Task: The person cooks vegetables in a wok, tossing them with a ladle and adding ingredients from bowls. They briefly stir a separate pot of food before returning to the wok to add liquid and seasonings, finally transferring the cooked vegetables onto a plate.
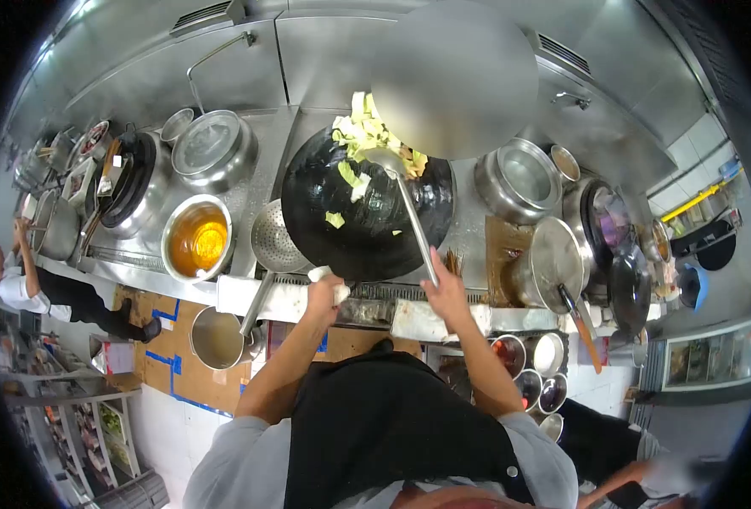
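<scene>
A large black wok (333, 242) stands in front of me, with pale green and yellow chopped vegetables (362, 131) at its far edge and a few loose pieces lower down. My left hand (323, 299) is closed on a white cloth (340, 291) at the wok's near left rim. With my right hand (447, 297) I grip the handle of a metal ladle (416, 222); its bowl lies against the vegetables at the far side. Left of the wok rests a perforated strainer (275, 237), its handle pointing toward me.
A bowl of amber oil (197, 237) and a lidded pot (210, 148) stand left. On the right are a pot of water (524, 178) and a strainer over a pot (553, 259). Sauce containers (547, 352) sit low right. One person (44, 288) stands far left, another (638, 475) lower right.
</scene>
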{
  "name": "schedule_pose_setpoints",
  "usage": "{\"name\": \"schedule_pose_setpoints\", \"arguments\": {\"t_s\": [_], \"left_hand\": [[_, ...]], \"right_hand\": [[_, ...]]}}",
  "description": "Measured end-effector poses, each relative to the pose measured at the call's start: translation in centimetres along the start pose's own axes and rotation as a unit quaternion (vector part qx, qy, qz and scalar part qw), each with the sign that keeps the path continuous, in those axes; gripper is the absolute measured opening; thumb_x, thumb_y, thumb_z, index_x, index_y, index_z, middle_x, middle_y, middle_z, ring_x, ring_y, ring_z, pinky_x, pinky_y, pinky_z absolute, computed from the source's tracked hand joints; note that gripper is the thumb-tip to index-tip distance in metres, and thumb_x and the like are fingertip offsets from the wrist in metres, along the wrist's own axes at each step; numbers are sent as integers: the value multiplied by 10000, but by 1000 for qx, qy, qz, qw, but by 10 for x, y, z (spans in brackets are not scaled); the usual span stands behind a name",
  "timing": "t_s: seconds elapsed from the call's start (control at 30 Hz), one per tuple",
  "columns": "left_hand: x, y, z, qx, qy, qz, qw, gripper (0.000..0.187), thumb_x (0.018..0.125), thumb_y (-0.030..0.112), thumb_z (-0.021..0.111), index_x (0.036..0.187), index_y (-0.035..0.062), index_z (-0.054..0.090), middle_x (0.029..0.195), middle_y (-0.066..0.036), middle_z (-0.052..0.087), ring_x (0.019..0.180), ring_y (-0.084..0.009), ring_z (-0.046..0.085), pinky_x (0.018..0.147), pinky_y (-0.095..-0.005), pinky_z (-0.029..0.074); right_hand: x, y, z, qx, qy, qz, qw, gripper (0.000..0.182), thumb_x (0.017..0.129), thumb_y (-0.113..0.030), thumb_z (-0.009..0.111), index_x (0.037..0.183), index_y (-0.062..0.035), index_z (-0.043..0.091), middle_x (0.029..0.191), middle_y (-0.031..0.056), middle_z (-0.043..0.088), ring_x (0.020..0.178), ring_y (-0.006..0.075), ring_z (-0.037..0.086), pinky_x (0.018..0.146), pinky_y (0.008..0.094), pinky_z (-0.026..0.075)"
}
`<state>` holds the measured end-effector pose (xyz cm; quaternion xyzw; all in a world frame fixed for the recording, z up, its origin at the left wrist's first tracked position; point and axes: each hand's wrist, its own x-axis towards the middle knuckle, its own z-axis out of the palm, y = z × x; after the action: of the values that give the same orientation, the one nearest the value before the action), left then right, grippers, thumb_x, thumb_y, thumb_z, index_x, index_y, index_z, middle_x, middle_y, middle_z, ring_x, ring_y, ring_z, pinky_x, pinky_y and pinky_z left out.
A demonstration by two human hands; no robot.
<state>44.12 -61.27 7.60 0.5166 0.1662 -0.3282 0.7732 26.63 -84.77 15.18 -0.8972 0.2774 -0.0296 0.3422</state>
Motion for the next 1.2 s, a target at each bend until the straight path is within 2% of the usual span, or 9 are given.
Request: {"name": "schedule_pose_setpoints", "arguments": {"t_s": [0.17,0.3,0.47,0.67,0.77,0.8,0.97,1.17,1.2], "left_hand": [[67,33,39,8,-59,-22,998,155,951,290,693,930,151,630,756,-8,646,560,-143,569,451,-284,386],[126,18,27,-84,-207,-49,974,146,954,257,682,898,146,606,678,-8,611,423,-139,480,393,-298,343],[117,39,55,8,-86,5,996,123,931,91,617,834,95,543,678,-47,572,480,-141,523,405,-315,423],[64,19,13,7,-119,96,988,133,944,55,599,841,126,553,733,-26,579,557,-135,567,451,-289,457],[36,-24,-70,148,-107,70,981,107,905,25,631,1000,46,675,805,-72,666,704,-167,660,596,-334,536],[21,-12,-62,139,-64,37,988,102,897,43,633,988,49,680,827,-70,672,726,-173,667,611,-338,541],[20,59,26,7,-70,-29,997,163,907,122,641,1039,26,637,914,-96,667,770,-225,690,620,-363,555],[117,20,-19,-82,-353,-10,932,129,943,111,609,815,117,588,726,-58,598,638,-173,618,502,-296,470],[85,17,-12,-52,-215,33,975,102,921,103,629,831,116,583,727,-68,610,654,-184,634,516,-307,493]], "right_hand": [[-64,82,63,-3,130,-152,980,777,907,-83,715,1607,-21,384,998,291,698,910,475,701,768,489,559],[-93,98,38,-69,-50,-43,995,740,951,-154,691,1617,-85,378,1090,314,677,909,514,678,817,553,551],[-54,25,-13,-27,-81,-43,995,810,927,-133,730,1647,-157,357,1073,322,682,959,474,709,814,475,559],[42,-27,-27,40,-103,88,990,836,919,-111,719,1664,-165,342,1212,266,698,906,197,678,859,378,546],[10,-16,-29,146,-40,-34,988,849,918,-94,714,1672,-158,326,1220,178,710,882,170,634,828,343,544],[-7,-6,-30,216,-71,-16,974,872,888,-224,756,1660,-163,355,1271,286,695,1070,264,710,958,381,524],[-68,-26,-70,460,-289,113,832,863,947,-38,718,1689,-109,283,855,-18,539,643,78,499,555,254,416],[-2,-16,-34,104,-135,-40,985,801,927,-62,734,1641,-43,371,1154,112,669,912,158,643,831,289,532],[8,-5,-20,69,-82,-109,988,810,924,-61,734,1643,-38,362,1248,141,687,1011,184,677,916,304,543]]}}
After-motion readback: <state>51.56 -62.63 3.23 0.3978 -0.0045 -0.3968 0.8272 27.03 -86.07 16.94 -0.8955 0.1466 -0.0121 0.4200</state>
